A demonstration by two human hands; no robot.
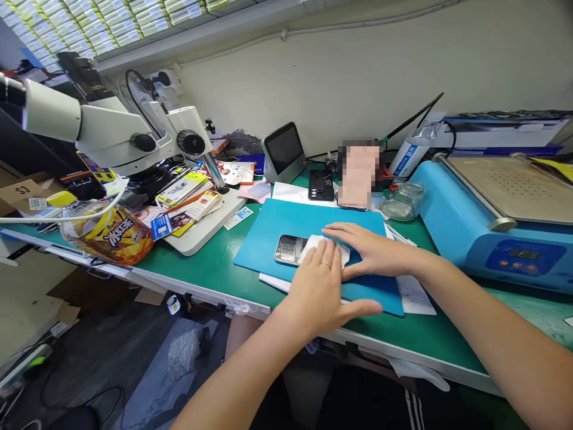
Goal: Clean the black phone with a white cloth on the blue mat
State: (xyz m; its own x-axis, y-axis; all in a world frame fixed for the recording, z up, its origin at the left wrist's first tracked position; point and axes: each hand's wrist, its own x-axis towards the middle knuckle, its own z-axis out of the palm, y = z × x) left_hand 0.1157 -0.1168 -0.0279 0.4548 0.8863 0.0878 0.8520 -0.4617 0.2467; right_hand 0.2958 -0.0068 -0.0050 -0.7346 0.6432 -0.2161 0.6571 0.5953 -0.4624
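Observation:
A smartphone (286, 248) with a shiny, reflective surface lies flat on a blue work mat (268, 227). White tissue (345, 254) covers its right part. My left hand (319, 280), a ring on one finger, presses the tissue onto the phone with its fingers together and flat, its thumb stretched out to the right. From the right, my right hand (369, 248) straddles the phone's covered end, thumb on the near side and fingers along the far side. Tissue and fingers hide the exact contact there.
A microscope (120, 134) and a drink bottle (111, 233) stand at the left, among papers and cards. Behind the mat are a small display (285, 152), a black phone (321, 185) and a glass jar (404, 200). A blue heating machine (501, 233) occupies the right.

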